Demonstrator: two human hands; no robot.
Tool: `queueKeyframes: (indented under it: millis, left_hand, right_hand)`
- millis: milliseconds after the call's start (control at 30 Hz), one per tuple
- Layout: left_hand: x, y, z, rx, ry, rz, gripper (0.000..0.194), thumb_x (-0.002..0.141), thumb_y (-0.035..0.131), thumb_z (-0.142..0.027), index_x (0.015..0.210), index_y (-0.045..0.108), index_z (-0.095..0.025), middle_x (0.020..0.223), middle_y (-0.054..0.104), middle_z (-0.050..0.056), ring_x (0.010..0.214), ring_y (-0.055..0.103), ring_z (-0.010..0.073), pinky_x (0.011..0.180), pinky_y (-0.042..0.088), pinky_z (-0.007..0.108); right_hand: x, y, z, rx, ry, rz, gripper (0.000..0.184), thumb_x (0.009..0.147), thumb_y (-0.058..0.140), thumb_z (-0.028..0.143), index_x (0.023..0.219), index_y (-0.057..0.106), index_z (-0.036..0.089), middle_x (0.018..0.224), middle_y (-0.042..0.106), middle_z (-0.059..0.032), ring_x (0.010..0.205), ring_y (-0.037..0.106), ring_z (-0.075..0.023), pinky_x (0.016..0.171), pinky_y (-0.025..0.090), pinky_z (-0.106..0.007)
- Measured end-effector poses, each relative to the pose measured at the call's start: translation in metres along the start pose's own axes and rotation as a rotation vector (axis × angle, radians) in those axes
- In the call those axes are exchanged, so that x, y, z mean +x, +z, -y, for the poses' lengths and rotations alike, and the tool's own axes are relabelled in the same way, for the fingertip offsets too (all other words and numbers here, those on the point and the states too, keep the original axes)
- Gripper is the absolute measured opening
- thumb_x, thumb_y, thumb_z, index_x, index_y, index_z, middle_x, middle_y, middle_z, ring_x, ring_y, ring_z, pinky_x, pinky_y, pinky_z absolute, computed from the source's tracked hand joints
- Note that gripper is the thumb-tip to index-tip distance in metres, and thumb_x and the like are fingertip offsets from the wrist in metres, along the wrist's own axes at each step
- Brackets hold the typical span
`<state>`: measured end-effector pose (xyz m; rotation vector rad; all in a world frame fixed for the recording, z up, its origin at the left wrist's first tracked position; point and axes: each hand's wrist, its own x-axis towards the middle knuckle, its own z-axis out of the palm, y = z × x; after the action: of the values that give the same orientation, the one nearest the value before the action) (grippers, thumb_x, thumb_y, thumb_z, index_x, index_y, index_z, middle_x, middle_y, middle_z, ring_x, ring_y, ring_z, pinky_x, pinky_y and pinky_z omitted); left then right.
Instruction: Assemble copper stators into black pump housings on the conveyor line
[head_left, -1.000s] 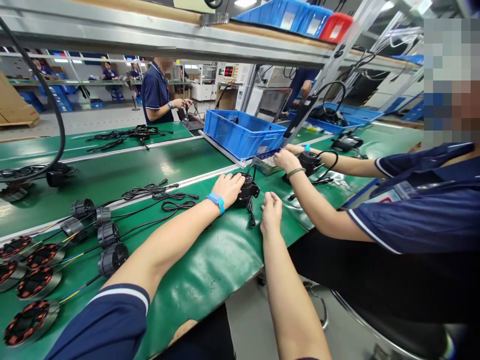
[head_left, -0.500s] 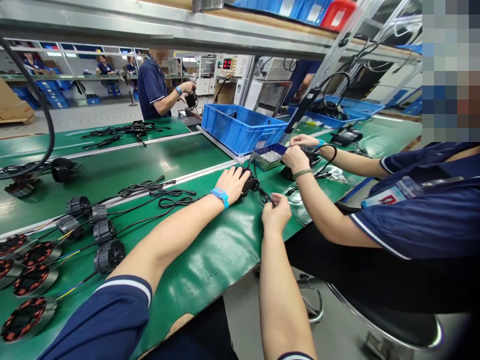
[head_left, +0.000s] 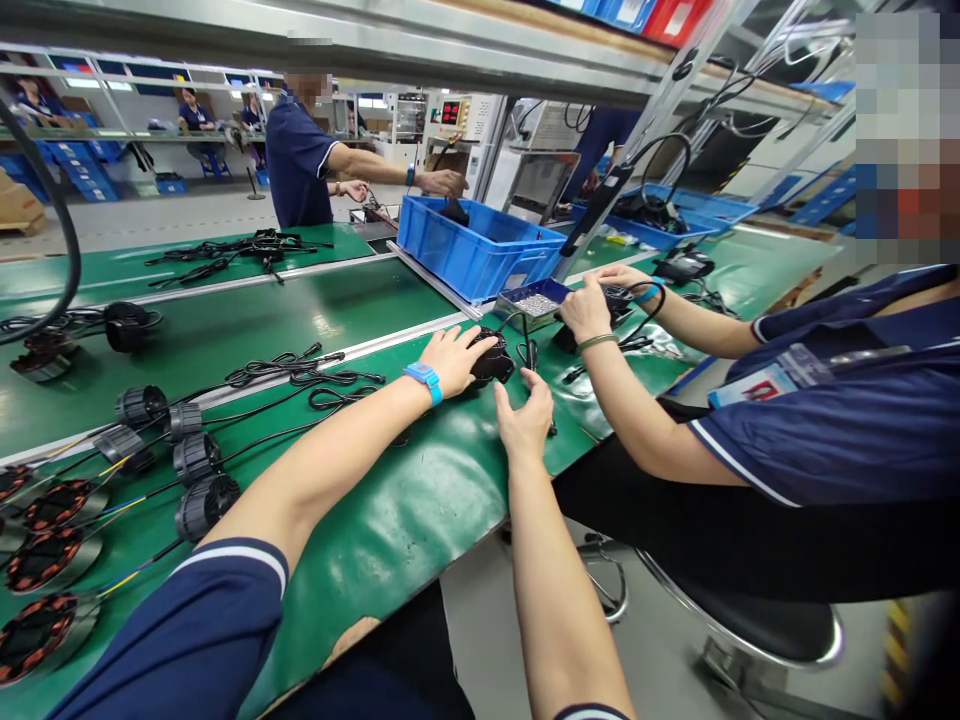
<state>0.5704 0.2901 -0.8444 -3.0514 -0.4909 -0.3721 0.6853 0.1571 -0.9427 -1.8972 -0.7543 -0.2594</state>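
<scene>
My left hand (head_left: 453,362), with a blue band at the wrist, lies with fingers stretched and spread at the left side of a round black housing (head_left: 489,360) on the green bench. Its fingertips touch the housing, but no firm grip shows. To the right of the housing, my right hand (head_left: 526,415) is open, thumb and fingers apart, holding nothing. Beyond its fingers, a black cable (head_left: 527,350) loops up from the housing and down to the bench.
Wound stators (head_left: 52,560), black round caps (head_left: 208,507) and coiled cables (head_left: 289,370) lie at left. A blue bin (head_left: 472,250) and a tray of small metal parts (head_left: 529,300) stand behind. A co-worker's hands (head_left: 589,310) work close by on the right.
My right hand has let go of the black cable and opened, shifting slightly left. My left hand's fingers have spread on the housing. The far co-worker's arm now reaches over the blue bin.
</scene>
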Motion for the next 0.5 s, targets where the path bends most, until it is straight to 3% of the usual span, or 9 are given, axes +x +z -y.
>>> queueKeyframes:
  millis: [100, 233, 300, 367, 500]
  left_hand:
    - [-0.003, 0.000, 0.008, -0.011, 0.023, 0.028, 0.074, 0.094, 0.068, -0.034, 0.159, 0.034, -0.028, 0.166, 0.035, 0.010, 0.146, 0.041, 0.0366, 0.118, 0.035, 0.050]
    - [-0.012, -0.009, 0.011, 0.000, 0.083, 0.075, 0.085, 0.090, 0.075, -0.034, 0.161, 0.028, -0.031, 0.169, 0.027, 0.008, 0.152, 0.031, 0.0374, 0.121, 0.031, 0.050]
    - [-0.028, -0.022, 0.014, 0.017, 0.101, 0.099, 0.093, 0.085, 0.080, -0.035, 0.161, 0.027, -0.030, 0.170, 0.023, 0.011, 0.154, 0.027, 0.0386, 0.122, 0.029, 0.052]
    - [-0.058, -0.039, 0.022, 0.021, 0.128, 0.127, 0.088, 0.087, 0.079, -0.037, 0.160, 0.031, -0.027, 0.169, 0.026, 0.014, 0.152, 0.032, 0.0364, 0.121, 0.030, 0.049]
    - [-0.161, -0.075, 0.053, -0.034, 0.227, 0.321, 0.055, 0.093, 0.070, -0.042, 0.142, 0.055, -0.024, 0.144, 0.060, 0.012, 0.133, 0.055, 0.0283, 0.114, 0.038, 0.041]
  right_hand:
    - [0.005, 0.009, 0.003, 0.060, -0.035, 0.064, 0.071, 0.089, 0.052, 0.060, 0.146, 0.051, 0.017, 0.140, 0.061, -0.0145, 0.122, 0.061, -0.0263, 0.106, 0.049, -0.039]
    - [0.014, 0.019, 0.002, 0.047, -0.002, 0.075, 0.057, 0.095, 0.043, 0.052, 0.137, 0.062, 0.019, 0.119, 0.072, -0.0133, 0.106, 0.069, -0.0283, 0.099, 0.052, -0.044]
    - [0.014, 0.021, 0.001, 0.025, 0.007, 0.058, 0.055, 0.095, 0.043, 0.049, 0.134, 0.065, 0.018, 0.115, 0.073, -0.0136, 0.104, 0.069, -0.0296, 0.100, 0.051, -0.046]
    - [0.013, 0.022, 0.000, 0.002, 0.002, 0.053, 0.056, 0.094, 0.043, 0.048, 0.136, 0.064, 0.018, 0.119, 0.073, -0.0139, 0.106, 0.068, -0.0301, 0.101, 0.051, -0.046]
    - [0.012, 0.023, 0.002, -0.053, -0.004, 0.071, 0.061, 0.092, 0.042, 0.048, 0.141, 0.060, 0.017, 0.113, 0.073, -0.0152, 0.100, 0.069, -0.0313, 0.097, 0.052, -0.047]
